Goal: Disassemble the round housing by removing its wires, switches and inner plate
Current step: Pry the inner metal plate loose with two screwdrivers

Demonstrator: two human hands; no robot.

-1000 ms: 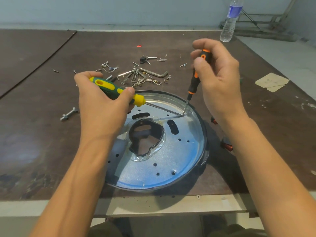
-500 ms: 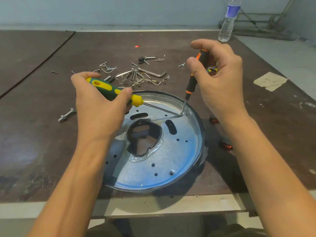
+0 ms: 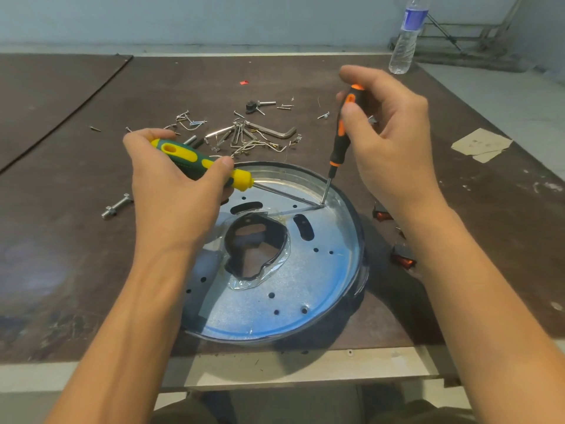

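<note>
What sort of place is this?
Most likely a workshop or repair bench: a worn dark worktable, loose screws and a hex key scattered on it, and a round metal housing being worked with a green-and-yellow screwdriver and an orange-and-black screwdriver.

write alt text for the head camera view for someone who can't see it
A person's left hand grips a green and yellow screwdriver and the right hand an orange and black screwdriver, both tips meeting at one spot near the far rim of a round metal housing on a dark table. Loose screws and a hex key lie behind it.
</note>
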